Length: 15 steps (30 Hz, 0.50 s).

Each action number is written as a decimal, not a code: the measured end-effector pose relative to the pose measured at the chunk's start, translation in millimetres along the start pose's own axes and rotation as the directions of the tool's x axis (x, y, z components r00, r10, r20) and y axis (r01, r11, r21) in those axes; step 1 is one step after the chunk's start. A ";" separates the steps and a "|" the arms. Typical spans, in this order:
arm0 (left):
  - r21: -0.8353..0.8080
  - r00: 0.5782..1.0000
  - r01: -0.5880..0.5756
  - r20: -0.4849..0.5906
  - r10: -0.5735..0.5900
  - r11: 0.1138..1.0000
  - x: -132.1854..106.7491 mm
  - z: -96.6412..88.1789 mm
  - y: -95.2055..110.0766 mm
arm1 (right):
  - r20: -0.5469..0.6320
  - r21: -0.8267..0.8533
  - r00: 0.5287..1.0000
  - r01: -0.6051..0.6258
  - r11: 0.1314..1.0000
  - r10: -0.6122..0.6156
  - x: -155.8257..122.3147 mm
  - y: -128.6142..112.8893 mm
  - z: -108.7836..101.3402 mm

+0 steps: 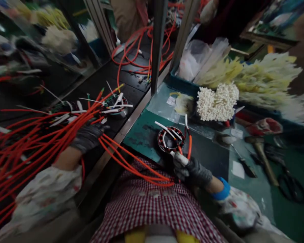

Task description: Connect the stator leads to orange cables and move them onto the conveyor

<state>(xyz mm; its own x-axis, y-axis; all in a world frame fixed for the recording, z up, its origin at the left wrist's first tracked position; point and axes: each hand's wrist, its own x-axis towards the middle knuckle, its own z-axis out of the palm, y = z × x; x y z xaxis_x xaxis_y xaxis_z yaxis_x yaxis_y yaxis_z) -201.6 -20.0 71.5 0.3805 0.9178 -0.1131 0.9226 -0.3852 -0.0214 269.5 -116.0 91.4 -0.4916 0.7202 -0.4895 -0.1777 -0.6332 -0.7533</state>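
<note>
My left hand [88, 136], in a dark glove, is closed around orange cables [126, 152] beside a larger cable bundle [73, 125]. These cables run in a loop across my lap to my right hand [192, 168]. Gloved in grey and black, the right hand grips the orange leads of a motor stator [171, 139]. That ring-shaped stator, with dark red windings and white sleeves sticking out, rests on the green mat [142, 131] just ahead of the right fingers. Another wound stator [119, 106] stands on the dark conveyor at the left, its white sleeves pointing several ways.
A metal rail [126, 126] and upright post [158, 47] separate conveyor from bench. At right are a bunch of white thin sleeves [218, 101], yellowish sleeves [266, 81], a hammer [264, 162], scissors [291, 185] and a screwdriver [245, 165]. People stand beyond.
</note>
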 end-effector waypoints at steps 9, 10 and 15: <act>0.051 0.981 -0.073 0.183 0.063 0.996 -9.4 -14.8 46.4 | -0.259 -0.166 0.940 0.182 0.969 -0.221 -25.2 68.1 1.6; 0.058 0.981 -0.054 0.187 0.042 0.997 -8.4 -13.4 43.4 | -0.234 -0.171 0.948 0.178 0.969 -0.216 -26.1 72.0 0.8; -0.046 0.995 -0.009 0.096 0.013 0.999 -14.5 -2.4 26.8 | 0.032 -0.202 0.985 0.173 0.964 -0.170 -26.5 74.1 -10.7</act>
<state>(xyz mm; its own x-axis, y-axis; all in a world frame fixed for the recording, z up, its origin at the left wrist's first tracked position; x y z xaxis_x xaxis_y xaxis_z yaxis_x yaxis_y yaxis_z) -182.3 -43.4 74.9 0.3851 0.8992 -0.2079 0.9210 -0.3887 0.0249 278.5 -179.1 43.9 -0.4815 0.8077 -0.3403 -0.0841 -0.4291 -0.8993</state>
